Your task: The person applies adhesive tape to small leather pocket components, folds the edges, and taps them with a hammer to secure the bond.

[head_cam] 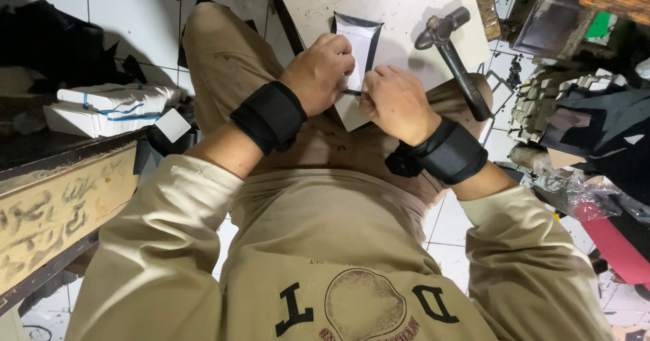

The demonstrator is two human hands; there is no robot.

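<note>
Head view: left hand [318, 70] and right hand [396, 100], each grip pinched shut, hold a white card piece [357, 46] (dark-edged) on the pale counter [399, 2], hammer [453, 56] beside.

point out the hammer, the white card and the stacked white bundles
hammer [443, 29]: head view, on its metal head
white card [359, 43]: head view, on its white face above the fingers
bundles [108, 107]: head view, on the stack's side
</note>
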